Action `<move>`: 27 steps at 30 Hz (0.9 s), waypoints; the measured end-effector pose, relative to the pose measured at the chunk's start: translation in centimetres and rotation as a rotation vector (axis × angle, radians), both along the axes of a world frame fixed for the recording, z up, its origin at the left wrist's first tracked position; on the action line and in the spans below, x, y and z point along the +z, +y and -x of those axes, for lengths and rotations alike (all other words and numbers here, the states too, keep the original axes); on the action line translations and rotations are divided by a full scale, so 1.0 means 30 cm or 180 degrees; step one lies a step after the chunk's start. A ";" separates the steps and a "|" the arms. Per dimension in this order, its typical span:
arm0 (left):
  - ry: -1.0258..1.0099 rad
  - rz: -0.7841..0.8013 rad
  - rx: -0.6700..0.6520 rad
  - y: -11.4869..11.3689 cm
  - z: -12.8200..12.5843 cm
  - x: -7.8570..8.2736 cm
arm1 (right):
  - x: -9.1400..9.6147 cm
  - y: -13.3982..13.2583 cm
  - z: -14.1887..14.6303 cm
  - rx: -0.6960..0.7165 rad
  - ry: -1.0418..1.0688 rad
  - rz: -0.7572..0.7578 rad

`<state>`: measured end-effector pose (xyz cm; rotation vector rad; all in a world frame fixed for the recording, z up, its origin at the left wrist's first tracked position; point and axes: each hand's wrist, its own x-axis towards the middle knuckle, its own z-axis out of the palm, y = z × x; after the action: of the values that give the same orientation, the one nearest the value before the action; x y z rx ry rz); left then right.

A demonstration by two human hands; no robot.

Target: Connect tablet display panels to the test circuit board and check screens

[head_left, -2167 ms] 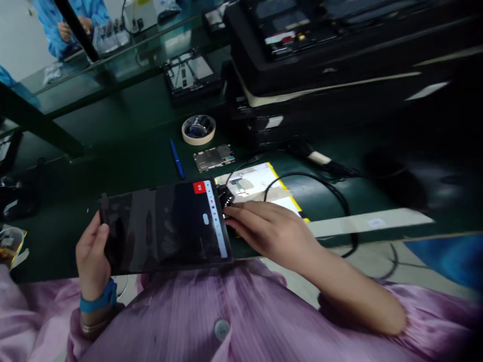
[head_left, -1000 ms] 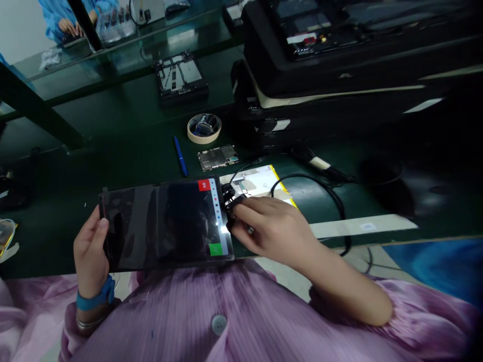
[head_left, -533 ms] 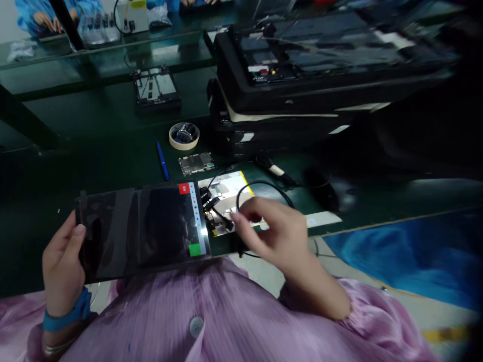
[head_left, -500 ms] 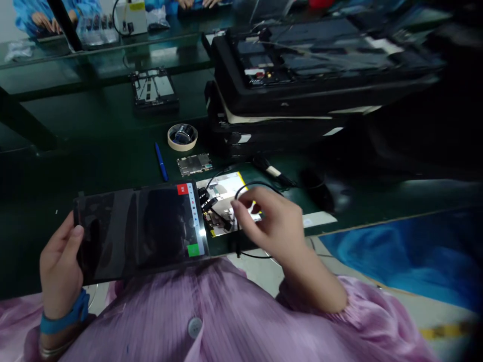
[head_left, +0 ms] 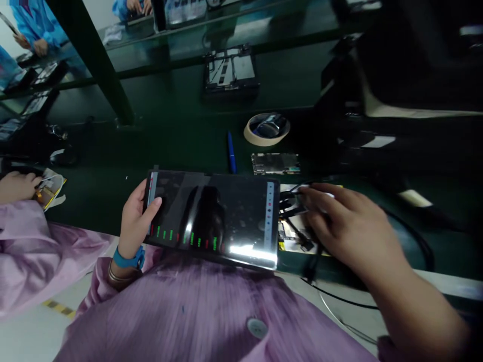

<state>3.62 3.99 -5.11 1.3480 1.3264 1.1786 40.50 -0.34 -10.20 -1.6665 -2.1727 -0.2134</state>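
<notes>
Gripping the tablet (head_left: 234, 211) by one end is the left hand (head_left: 136, 221). The right hand (head_left: 350, 226) is at the cables (head_left: 289, 197); whether its fingers pinch one, I cannot tell.

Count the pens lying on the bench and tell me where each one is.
1: the blue pen, on the green bench just beyond the screen and left of the beige ring. More could be hidden in the dark area at right.

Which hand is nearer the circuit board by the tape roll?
Right. The right hand is by the near right corner of the circuit board; the left hand is farther left, holding the tablet.
</notes>
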 end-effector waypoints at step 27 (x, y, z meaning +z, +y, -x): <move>0.3417 -0.1216 -0.0455 -0.010 -0.028 0.193 | 0.045 -0.102 0.123 -0.0345 0.1032 0.0029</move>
<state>4.46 3.70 0.69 2.5012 1.6924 0.5836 36.81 -3.40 -8.84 -1.6923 -1.8501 0.0364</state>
